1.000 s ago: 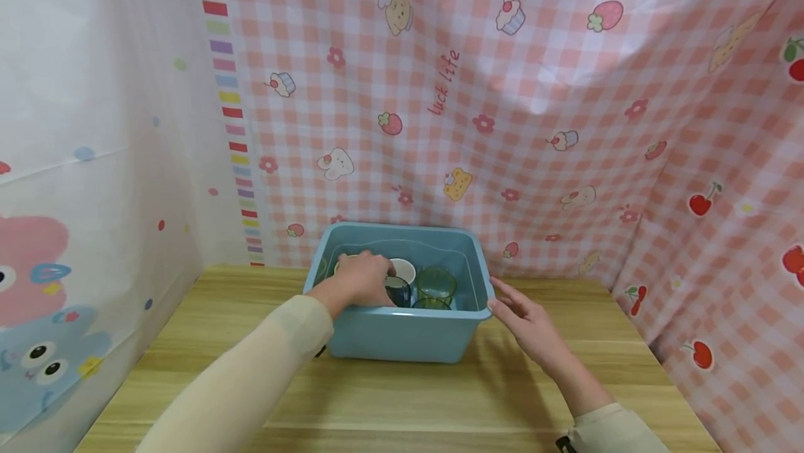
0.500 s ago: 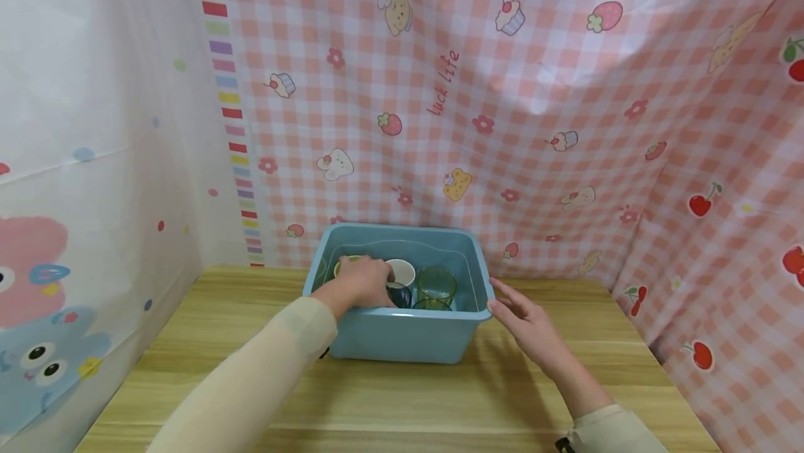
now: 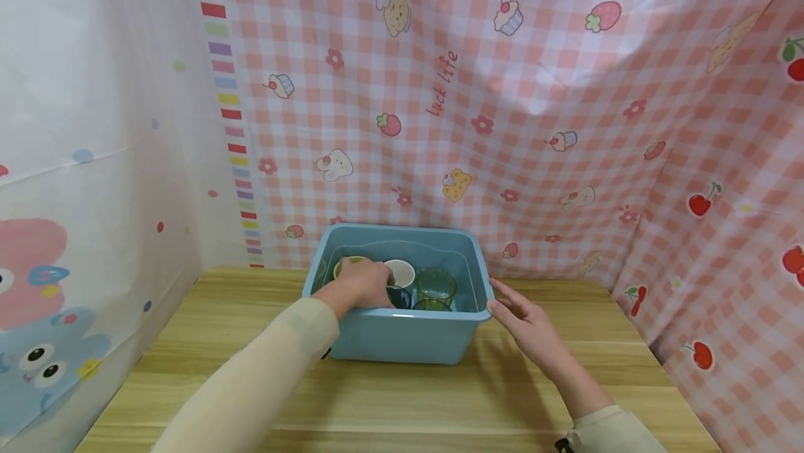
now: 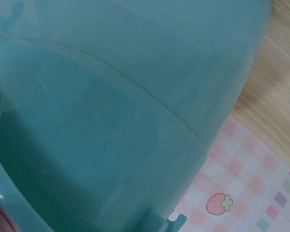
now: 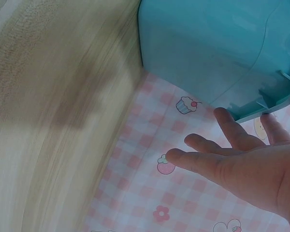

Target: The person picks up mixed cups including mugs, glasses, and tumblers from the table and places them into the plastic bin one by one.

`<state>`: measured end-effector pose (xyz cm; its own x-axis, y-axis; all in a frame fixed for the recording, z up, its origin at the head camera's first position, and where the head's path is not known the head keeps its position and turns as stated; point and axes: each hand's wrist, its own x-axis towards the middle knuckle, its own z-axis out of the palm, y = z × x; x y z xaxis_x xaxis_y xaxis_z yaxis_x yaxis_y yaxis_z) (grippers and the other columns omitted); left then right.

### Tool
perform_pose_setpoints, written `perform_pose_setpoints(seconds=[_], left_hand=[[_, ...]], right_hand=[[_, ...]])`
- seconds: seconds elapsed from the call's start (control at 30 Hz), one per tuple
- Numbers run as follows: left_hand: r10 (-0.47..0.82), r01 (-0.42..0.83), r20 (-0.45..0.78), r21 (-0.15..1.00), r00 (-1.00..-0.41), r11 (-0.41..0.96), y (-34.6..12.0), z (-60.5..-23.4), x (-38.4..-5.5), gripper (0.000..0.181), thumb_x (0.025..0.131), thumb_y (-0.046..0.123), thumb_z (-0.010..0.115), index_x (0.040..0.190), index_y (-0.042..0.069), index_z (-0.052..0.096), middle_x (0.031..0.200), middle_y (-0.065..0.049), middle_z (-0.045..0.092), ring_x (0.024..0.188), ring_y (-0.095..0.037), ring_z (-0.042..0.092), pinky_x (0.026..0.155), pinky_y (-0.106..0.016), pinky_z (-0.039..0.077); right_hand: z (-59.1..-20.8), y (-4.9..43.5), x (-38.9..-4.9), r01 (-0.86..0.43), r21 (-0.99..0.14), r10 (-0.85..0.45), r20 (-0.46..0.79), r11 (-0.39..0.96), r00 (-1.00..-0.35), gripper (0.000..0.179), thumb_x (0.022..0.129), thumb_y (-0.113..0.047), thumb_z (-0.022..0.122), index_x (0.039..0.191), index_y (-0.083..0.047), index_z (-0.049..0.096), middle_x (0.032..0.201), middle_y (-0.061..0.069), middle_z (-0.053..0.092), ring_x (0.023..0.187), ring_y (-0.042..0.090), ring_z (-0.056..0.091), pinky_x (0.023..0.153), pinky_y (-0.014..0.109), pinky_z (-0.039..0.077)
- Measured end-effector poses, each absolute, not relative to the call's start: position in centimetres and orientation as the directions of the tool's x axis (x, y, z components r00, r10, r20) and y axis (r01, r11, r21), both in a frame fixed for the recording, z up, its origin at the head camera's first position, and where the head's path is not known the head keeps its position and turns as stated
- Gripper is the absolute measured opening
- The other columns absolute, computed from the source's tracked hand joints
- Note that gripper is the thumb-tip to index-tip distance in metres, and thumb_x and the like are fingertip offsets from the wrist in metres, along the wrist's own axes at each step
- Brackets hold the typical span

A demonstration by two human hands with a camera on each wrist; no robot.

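A light blue plastic bin (image 3: 402, 338) stands on the wooden table. My left hand (image 3: 363, 282) reaches over its front rim, fingers curled down around a dark blue glass cup (image 3: 400, 297); most of that grip is hidden. Beside it in the bin are a white cup (image 3: 402, 271), a green glass (image 3: 436, 284) and another greenish glass (image 3: 432, 304) at the front. Behind my left hand shows a yellow-green cup (image 3: 352, 260). My right hand (image 3: 530, 320) touches the bin's right rim, its fingers (image 5: 198, 162) stretched out in the right wrist view.
The wooden table (image 3: 402, 404) extends in front of the bin and to both sides. Pink checked cloth (image 3: 377, 90) hangs right behind it. A white printed cloth (image 3: 94, 125) covers the left side. The bin's outer wall (image 4: 111, 121) fills most of the left wrist view.
The dark cup has sunk slightly lower in the bin with my left hand, which has shifted a little to the right. The right hand stays on the rim.
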<state>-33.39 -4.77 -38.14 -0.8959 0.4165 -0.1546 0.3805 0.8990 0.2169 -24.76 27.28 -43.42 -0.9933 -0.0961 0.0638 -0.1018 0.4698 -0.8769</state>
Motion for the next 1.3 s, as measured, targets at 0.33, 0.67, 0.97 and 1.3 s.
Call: perform_pose_setpoints(seconds=[0.33, 0.67, 0.97, 1.3], left_hand=[[0.414, 0.379, -0.154, 0.214, -0.897, 0.9, -4.6, -38.4, -33.5, 0.055, 0.085, 0.048, 0.085, 0.13, 0.018, 0.076, 0.127, -0.003, 0.077, 0.126, -0.031, 0.065, 0.118, -0.079, 0.029], [0.422, 0.381, -0.181, 0.219, -0.889, 0.898, -4.8, -39.7, -35.0, 0.058, 0.082, 0.053, 0.085, 0.13, 0.023, 0.075, 0.124, 0.001, 0.077, 0.121, -0.031, 0.065, 0.115, -0.08, 0.029], [0.412, 0.367, -0.193, 0.23, -0.891, 0.901, -4.4, -38.3, -33.5, 0.054, 0.084, 0.044, 0.087, 0.13, 0.018, 0.074, 0.124, -0.002, 0.077, 0.117, -0.027, 0.065, 0.121, -0.074, 0.029], [0.391, 0.356, -0.208, 0.188, -0.896, 0.915, -4.1, -38.4, -33.3, 0.043, 0.086, 0.038, 0.085, 0.121, 0.015, 0.074, 0.116, -0.003, 0.077, 0.114, -0.03, 0.065, 0.121, -0.074, 0.028]], right_hand=[[-43.4, 27.3, -24.6, -0.107, -0.876, -0.099, 0.068, 0.47, -0.993, 0.061, 0.11, -0.044, 0.06, 0.166, -0.025, 0.043, 0.154, 0.021, 0.061, 0.144, 0.039, 0.058, 0.12, 0.063, 0.045], [-43.4, 27.2, -24.6, -0.116, -0.877, -0.103, 0.076, 0.467, -0.992, 0.061, 0.11, -0.043, 0.06, 0.165, -0.025, 0.043, 0.153, 0.021, 0.062, 0.144, 0.039, 0.058, 0.12, 0.063, 0.045], [-43.3, 27.2, -24.6, -0.106, -0.877, -0.099, 0.068, 0.469, -0.993, 0.061, 0.11, -0.044, 0.059, 0.166, -0.025, 0.043, 0.154, 0.021, 0.061, 0.145, 0.039, 0.057, 0.12, 0.063, 0.045], [-43.2, 27.1, -24.4, -0.094, -0.876, -0.095, 0.056, 0.473, -0.994, 0.062, 0.11, -0.047, 0.059, 0.166, -0.026, 0.043, 0.155, 0.021, 0.06, 0.145, 0.04, 0.057, 0.12, 0.063, 0.044]])
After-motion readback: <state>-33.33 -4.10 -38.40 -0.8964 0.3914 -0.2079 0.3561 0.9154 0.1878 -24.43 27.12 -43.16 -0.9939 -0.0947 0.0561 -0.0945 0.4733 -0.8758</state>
